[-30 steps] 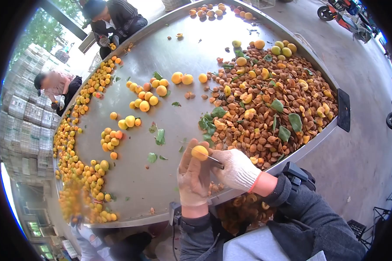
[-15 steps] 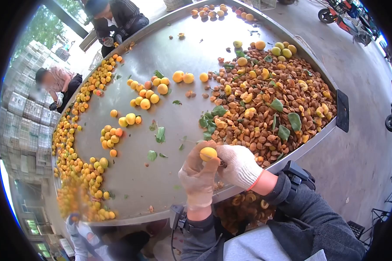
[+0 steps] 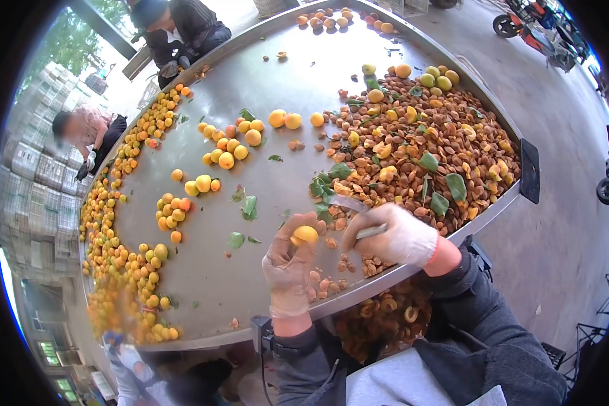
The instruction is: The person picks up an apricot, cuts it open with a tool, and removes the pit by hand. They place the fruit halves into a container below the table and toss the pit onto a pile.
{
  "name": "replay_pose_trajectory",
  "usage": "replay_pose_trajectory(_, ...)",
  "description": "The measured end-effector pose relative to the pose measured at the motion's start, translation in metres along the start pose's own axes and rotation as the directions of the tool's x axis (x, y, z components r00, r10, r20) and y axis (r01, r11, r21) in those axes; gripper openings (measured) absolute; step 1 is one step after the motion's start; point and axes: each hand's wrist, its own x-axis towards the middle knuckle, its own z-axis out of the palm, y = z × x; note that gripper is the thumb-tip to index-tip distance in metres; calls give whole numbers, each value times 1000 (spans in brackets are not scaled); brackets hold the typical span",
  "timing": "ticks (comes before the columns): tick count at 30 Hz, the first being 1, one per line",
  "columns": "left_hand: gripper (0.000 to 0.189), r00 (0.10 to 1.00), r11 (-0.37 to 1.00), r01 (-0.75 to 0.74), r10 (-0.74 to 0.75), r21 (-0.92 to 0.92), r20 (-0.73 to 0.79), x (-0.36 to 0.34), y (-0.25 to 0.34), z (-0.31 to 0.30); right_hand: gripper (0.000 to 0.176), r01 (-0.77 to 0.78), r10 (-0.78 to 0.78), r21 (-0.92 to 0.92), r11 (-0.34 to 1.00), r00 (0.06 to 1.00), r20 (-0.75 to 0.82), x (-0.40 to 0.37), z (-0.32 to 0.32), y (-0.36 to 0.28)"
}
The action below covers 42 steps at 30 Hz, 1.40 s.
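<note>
My gloved left hand holds a yellow-orange apricot between thumb and fingers, just above the metal table's near edge. To its right, my gloved right hand grips a small knife, its blade pointing up and left and blurred. The two hands are apart. Behind my right hand spreads a large heap of brown pits mixed with a few yellow fruit pieces and green leaves. Some loose pits lie between my hands.
The metal table carries whole apricots in small groups and a long band along its left side. A dark flat object sits at the right corner. Two people are beyond the left edge, another at lower left. Halved fruit lies below the near edge.
My right hand has moved right, away from the apricot, and the knife now shows. My left hand has shifted slightly left and down, still holding the fruit.
</note>
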Motion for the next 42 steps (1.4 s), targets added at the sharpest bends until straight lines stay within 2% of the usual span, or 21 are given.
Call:
replay_pose_trajectory(2,38,1000,976,21,-22,218,0,1,1,3,17,38,0,175,984,977,-212,-2,4,-4)
replay_pose_trajectory(3,38,1000,975,25,-26,221,4,0,-2,4,17,37,2,179,983,977,-215,4,10,3)
replay_pose_trajectory(4,37,987,871,-162,135,464,92,-1,-8,7,21,152,-119,110,982,959,-259,11,16,10)
replay_pose_trajectory(5,37,939,678,-343,262,650,221,-2,-13,9,25,260,-239,34,965,925,-296,14,19,14)
replay_pose_trajectory(6,37,939,679,-345,255,648,232,-3,-16,10,35,135,-175,-169,976,952,-251,11,16,12)
replay_pose_trajectory(9,37,939,762,-342,258,550,226,-6,-19,16,38,174,-189,-99,980,967,-170,11,10,20)
replay_pose_trajectory(12,35,958,842,-275,202,463,202,-11,-12,29,32,184,-181,-7,983,957,-225,11,10,22)
replay_pose_trajectory(13,33,991,952,-104,75,289,112,-10,-12,30,32,183,-179,-5,983,957,-228,7,9,18)
replay_pose_trajectory(14,31,996,994,66,-71,89,49,-9,-11,30,32,132,-103,148,980,977,-189,2,8,11)
replay_pose_trajectory(15,31,996,994,66,-71,89,51,-7,-14,25,32,73,-33,296,952,990,-137,0,6,6)
replay_pose_trajectory(16,32,991,988,121,-115,-96,70,-4,-16,18,27,-73,100,305,950,992,-74,1,0,6)
replay_pose_trajectory(17,32,983,945,175,-155,-277,94,-2,-19,13,27,-73,100,306,949,992,-73,-1,-2,6)
replay_pose_trajectory(21,34,991,945,129,-115,-300,66,-3,-22,8,26,-57,73,362,930,997,-31,-5,-6,3)
replay_pose_trajectory(24,39,995,949,99,-94,-301,31,2,-25,-4,27,-71,88,268,961,995,-52,-4,-9,4)
replay_pose_trajectory(27,45,973,954,210,-182,-214,141,1,-29,-8,25,-70,92,367,928,995,-44,-2,-7,9)
replay_pose_trajectory(29,46,971,978,202,-207,52,123,-2,-24,6,24,-52,84,367,929,994,-72,2,-2,11)
replay_pose_trajectory(32,42,996,985,82,-84,150,2,-3,-27,24,23,10,38,356,934,991,-128,11,9,23)
replay_pose_trajectory(35,42,998,993,55,-50,104,-49,-2,-33,26,23,41,5,312,949,989,-147,13,10,28)
replay_pose_trajectory(38,39,995,977,96,-98,190,3,0,-24,31,17,-61,110,313,948,984,-141,10,9,21)
replay_pose_trajectory(40,38,990,956,138,-143,257,0,0,-23,31,17,93,-15,278,956,962,-271,16,14,32)
replay_pose_trajectory(42,38,982,929,179,-189,323,-1,0,-24,29,18,104,-31,241,965,956,-292,15,15,33)
